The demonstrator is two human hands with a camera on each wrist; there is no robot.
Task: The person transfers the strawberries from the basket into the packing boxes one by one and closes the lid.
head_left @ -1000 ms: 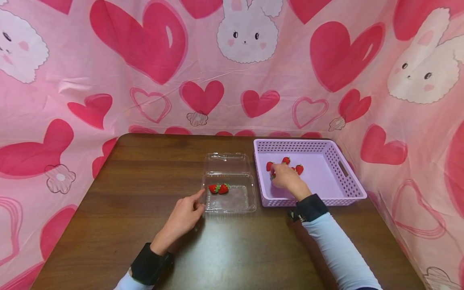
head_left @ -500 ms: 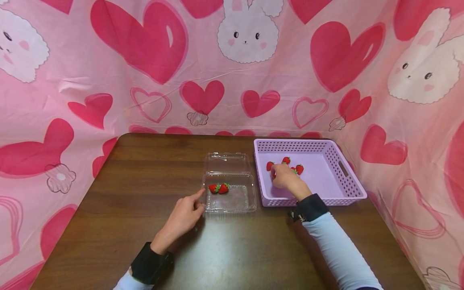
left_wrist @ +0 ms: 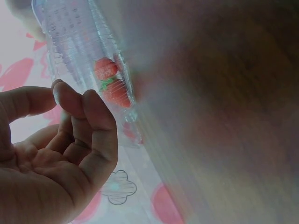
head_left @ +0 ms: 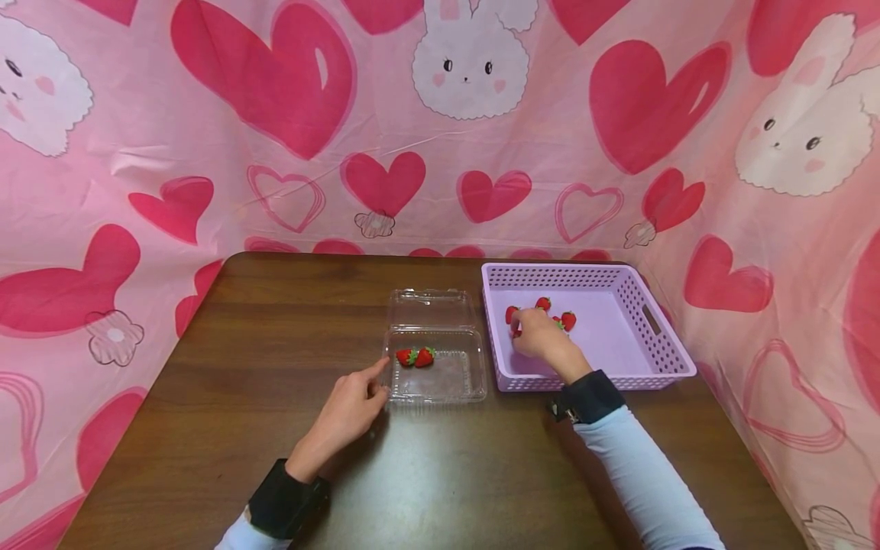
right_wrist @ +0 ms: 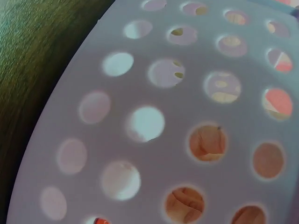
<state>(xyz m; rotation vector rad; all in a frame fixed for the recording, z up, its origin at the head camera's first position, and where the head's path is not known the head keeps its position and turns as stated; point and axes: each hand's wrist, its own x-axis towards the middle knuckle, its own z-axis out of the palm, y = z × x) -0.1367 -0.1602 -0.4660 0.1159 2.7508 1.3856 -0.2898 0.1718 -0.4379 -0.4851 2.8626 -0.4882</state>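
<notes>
My left hand (head_left: 352,405) reaches to the left side of a lidded clear plastic container (head_left: 440,386). Its index finger is extended to the rim, the thumb is near the front corner, and the other fingers are curled. Two red strawberries (head_left: 424,357) with green leaves lie in the container, also visible through its plastic (left_wrist: 117,91). My right hand (head_left: 543,336) is down inside the lilac basket (head_left: 605,347), fingertips pinching a strawberry (head_left: 516,334), mostly covered by the hand. In the right wrist view, the perforated basket wall (right_wrist: 140,84) hides most of the fingers.
More strawberries (head_left: 567,321) lie in the basket around the right hand. The container's open lid (head_left: 431,309) lies back, away from me. Both stand on a brown wooden table (head_left: 289,336), with a pink heart-print cloth (head_left: 399,92) behind and at the sides.
The right hand has shifted only slightly within the basket, and the strawberry at its fingertips has turned or shifted a little. The left hand and the container have stayed put.
</notes>
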